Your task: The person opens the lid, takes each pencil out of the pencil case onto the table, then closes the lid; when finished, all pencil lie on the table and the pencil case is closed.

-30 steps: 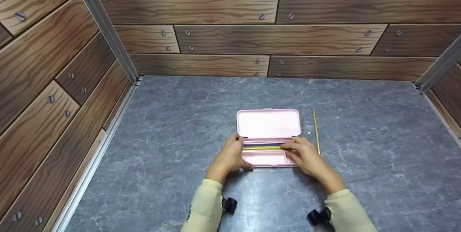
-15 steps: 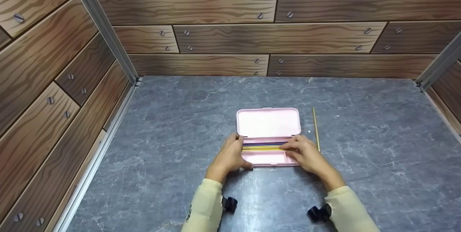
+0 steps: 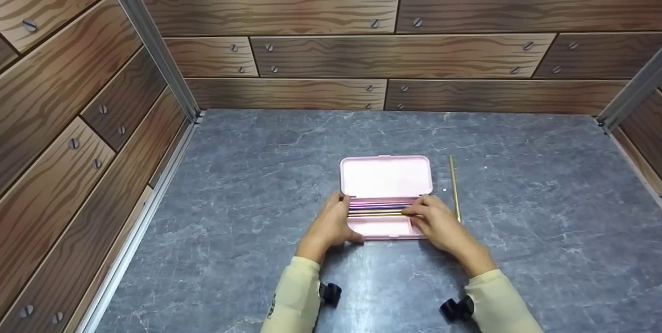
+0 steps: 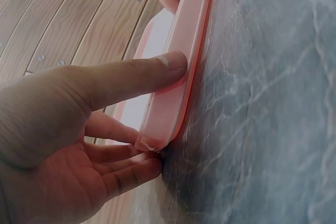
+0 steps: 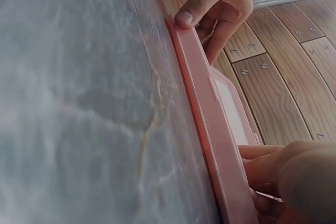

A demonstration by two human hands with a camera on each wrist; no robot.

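A pink pencil case lies with its lid swung back on the grey table. Several thin coloured pencils lie lengthwise along its rear part. My left hand grips the case's left end; the left wrist view shows the thumb on the front wall and the other fingers around the end. My right hand reaches into the right end, its bent fingers and thumb pinching the front pencil's end. The fingertips are partly hidden in the right wrist view.
A gold pencil lies on the table just right of the case, beyond my right hand. A tiny white speck sits near it. Wood-patterned walls stand at the back and sides.
Both hands and the case stay nearly in place. The pencils' visible colours have shifted, with the yellow looking narrower and darker lines showing now.
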